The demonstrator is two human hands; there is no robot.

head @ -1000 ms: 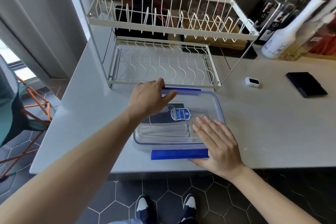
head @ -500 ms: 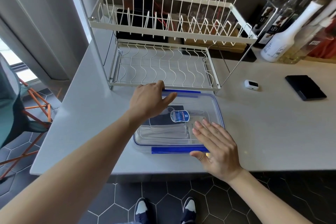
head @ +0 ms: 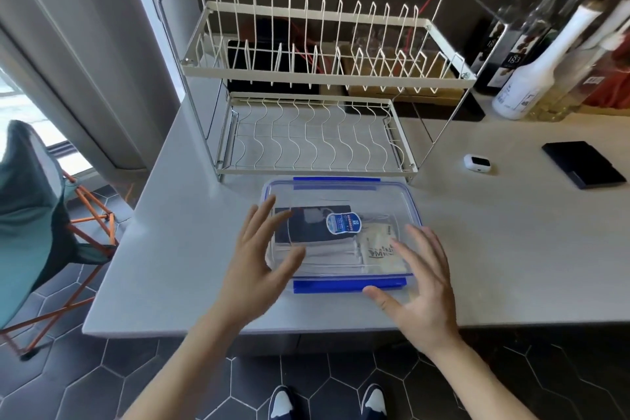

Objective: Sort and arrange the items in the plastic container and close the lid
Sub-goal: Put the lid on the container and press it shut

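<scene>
A pale bench (head: 511,249) fills the view, its near edge running just below a clear plastic container (head: 341,232) that sits close to that edge, left of the bench's middle. Directly behind the container, almost touching it, stands a white 2-tier wire dish rack (head: 324,78) — so there is little room to slide the box away from the person. To the right the bench lies open; a black flat case (head: 584,164) and a small white device (head: 477,162) rest well apart from the box, with bottles (head: 531,78) at the far right corner. To the left the bench ends at a drop to a tiled floor.

The container looks light and rigid, with smooth, likely slippery walls. Its clear lid (head: 341,194) sits on top, and 2 blue latches — 1 on the far side (head: 335,179), 1 on the near side (head: 349,285) — appear folded down. Inside lie soft folded cloths and a dark flat item. It would be best taken by both short ends.

The left hand (head: 259,262) hovers at the box's left end, fingers spread wide, holding nothing. The right hand (head: 421,286) hovers at the near right corner, fingers likewise splayed and empty.
</scene>
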